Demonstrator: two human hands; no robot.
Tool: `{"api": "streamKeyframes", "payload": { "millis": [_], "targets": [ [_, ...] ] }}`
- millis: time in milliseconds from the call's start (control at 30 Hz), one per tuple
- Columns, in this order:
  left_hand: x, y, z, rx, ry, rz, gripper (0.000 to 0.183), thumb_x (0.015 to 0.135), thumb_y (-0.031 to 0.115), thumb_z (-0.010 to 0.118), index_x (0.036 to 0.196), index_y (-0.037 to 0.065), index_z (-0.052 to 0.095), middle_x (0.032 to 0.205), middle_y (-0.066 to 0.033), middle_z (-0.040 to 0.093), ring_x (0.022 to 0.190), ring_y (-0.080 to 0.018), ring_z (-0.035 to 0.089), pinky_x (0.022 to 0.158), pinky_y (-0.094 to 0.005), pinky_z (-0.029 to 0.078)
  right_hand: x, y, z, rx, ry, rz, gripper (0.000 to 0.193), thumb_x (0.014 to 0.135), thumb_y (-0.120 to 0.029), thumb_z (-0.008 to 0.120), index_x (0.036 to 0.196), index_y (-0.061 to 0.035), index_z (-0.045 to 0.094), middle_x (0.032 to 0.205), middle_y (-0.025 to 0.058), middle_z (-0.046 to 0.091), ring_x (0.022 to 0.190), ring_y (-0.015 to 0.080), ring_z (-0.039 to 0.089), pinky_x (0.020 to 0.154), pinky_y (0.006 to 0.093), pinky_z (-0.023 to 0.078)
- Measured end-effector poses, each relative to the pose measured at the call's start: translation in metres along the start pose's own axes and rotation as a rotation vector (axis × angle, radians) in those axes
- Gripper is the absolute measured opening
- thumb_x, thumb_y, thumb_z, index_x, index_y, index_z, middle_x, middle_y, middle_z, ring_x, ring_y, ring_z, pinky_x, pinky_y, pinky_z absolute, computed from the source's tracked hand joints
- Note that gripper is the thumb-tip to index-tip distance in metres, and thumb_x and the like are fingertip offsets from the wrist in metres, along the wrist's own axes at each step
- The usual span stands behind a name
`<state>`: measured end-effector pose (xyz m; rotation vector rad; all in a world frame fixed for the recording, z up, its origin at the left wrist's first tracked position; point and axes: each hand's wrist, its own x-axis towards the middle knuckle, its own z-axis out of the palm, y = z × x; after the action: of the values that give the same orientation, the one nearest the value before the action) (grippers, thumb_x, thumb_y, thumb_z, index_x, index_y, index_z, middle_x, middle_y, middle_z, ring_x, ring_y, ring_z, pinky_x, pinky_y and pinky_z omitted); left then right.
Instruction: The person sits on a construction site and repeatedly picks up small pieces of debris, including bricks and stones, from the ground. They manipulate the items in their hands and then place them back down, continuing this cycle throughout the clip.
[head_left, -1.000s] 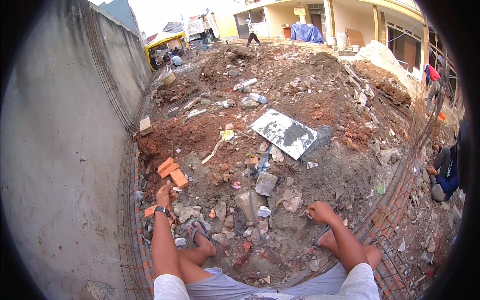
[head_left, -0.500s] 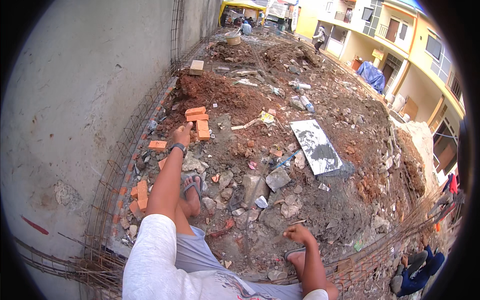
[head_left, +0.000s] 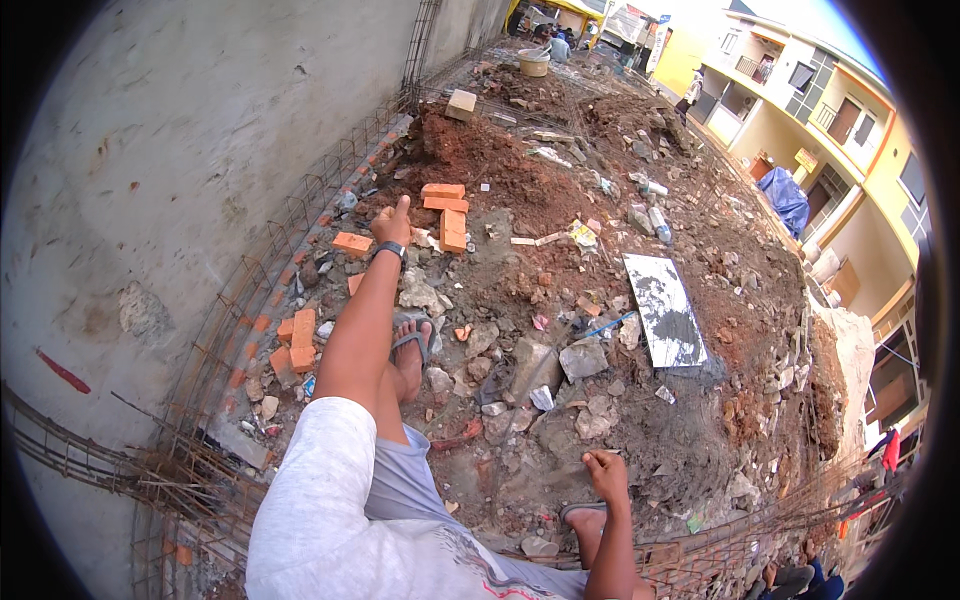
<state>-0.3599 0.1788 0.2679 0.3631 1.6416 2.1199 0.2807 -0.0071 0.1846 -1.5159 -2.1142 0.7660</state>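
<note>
My left hand (head_left: 391,224) is raised in a closed fist, thumb pointing up, with a dark band at the wrist. Its palm side is hidden; nothing sticks out of it. In the picture it is just left of several orange bricks (head_left: 453,232), apart from them. A single brick (head_left: 352,243) lies on its other side. More bricks (head_left: 303,338) are grouped by my left forearm. Low on the right, my right hand (head_left: 606,474) is closed above the rubble, thumb and fingers pressed together; anything inside is hidden.
A grey wall (head_left: 220,130) with rebar cages (head_left: 230,320) runs along the left. Rocks (head_left: 583,358) and broken rubble surround my sandalled feet. A mortar-smeared white board (head_left: 664,310) lies to the right. Farther off are a pale block (head_left: 461,105), a bucket (head_left: 534,63) and other people.
The view has turned, so the scene sits farther right. My left hand has drawn away from the upright brick and its thumb is raised. My right hand has tipped more upright.
</note>
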Motion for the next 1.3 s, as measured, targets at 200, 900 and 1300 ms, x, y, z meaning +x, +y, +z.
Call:
{"api": "streamKeyframes", "payload": {
  "millis": [200, 900, 1300],
  "targets": [
    [0.030, -0.024, -0.014, 0.019, -0.057, 0.073, 0.055, 0.093, 0.040, 0.080, 0.058, 0.010, 0.050, 0.054, -0.0022, 0.054, 0.040, -0.0143, 0.050, 0.041, -0.0366, 0.044, -0.041, -0.052, -0.046, 0.321, -0.369, 0.243, 0.021, 0.101, -0.022, 0.069, 0.098, -0.0010, 0.073, 0.069, -0.0050, 0.055, 0.066, 0.0054, 0.047, 0.059, 0.0274, 0.040],
    [-0.163, 0.212, 0.339, 0.158, -0.638, 0.311, 0.075, 0.095, 0.076, 0.056, 0.089, 0.002, 0.067, 0.074, -0.0043, 0.065, 0.053, -0.0114, 0.056, 0.043, -0.0275, 0.039, -0.142, -0.009, -0.122, 0.611, 0.751, 0.240, 0.018, 0.104, -0.016, 0.065, 0.101, 0.0005, 0.072, 0.073, 0.0001, 0.061, 0.065, 0.0052, 0.055, 0.060, 0.0236, 0.044],
    [-0.387, 0.060, 0.315, 0.549, -1.201, 0.798, 0.093, 0.097, 0.072, 0.053, 0.151, -0.003, 0.046, 0.153, -0.0276, 0.047, 0.137, -0.0396, 0.054, 0.107, -0.0484, 0.049, 0.059, 0.096, -0.236, 0.088, 1.086, 0.507, 0.028, 0.104, -0.028, 0.062, 0.112, -0.0024, 0.067, 0.087, 0.0100, 0.070, 0.080, 0.0248, 0.066, 0.076, 0.0410, 0.051]
  ]
}}
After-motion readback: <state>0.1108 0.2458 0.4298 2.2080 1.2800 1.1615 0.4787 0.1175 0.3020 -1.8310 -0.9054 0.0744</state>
